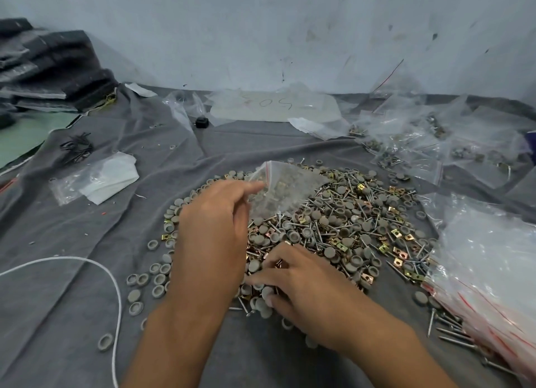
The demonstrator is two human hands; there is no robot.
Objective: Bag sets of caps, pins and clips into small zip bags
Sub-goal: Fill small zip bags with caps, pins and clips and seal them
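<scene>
Now the left hand (214,228) pinches a small bag (282,192) and holds it up over the pile (333,228) of caps, pins and clips on the gray cloth (87,242). Down low, the right hand (304,286) curls its fingers into the pile, picking at caps.

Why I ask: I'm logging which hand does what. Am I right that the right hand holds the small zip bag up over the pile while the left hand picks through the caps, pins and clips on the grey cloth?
Not quite: the hands are swapped. In the head view the left hand holds the small zip bag up over the pile, while the right hand picks through the caps, pins and clips on the grey cloth.
</scene>
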